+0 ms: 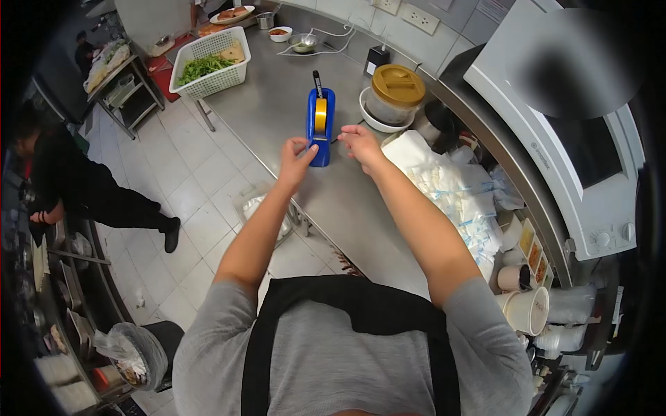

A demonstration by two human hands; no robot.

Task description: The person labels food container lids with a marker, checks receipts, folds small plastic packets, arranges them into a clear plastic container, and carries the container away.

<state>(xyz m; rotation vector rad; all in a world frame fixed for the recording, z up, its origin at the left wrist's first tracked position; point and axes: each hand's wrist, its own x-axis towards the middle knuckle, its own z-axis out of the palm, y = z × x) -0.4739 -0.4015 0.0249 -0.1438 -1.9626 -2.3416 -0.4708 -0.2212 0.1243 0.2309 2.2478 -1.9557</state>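
Observation:
A blue tape dispenser (311, 111) with a roll of yellow tape (320, 115) stands on the steel counter in front of me. A black marker (317, 80) sticks up at its far end. My left hand (297, 161) is at the near left side of the dispenser, thumb and fingertips closed against its edge. Just right of the dispenser is my right hand (362, 147), apart from it, with fingers bent and thumb and forefinger close together. Whatever lies between those fingertips is too small to make out.
A white basket (201, 84) of greens sits at the counter's far left. On the right are a yellow-lidded container (397, 90), a pile of white plastic packs (454, 201) and a microwave (555, 118). A person in black (83, 173) bends over shelves at left.

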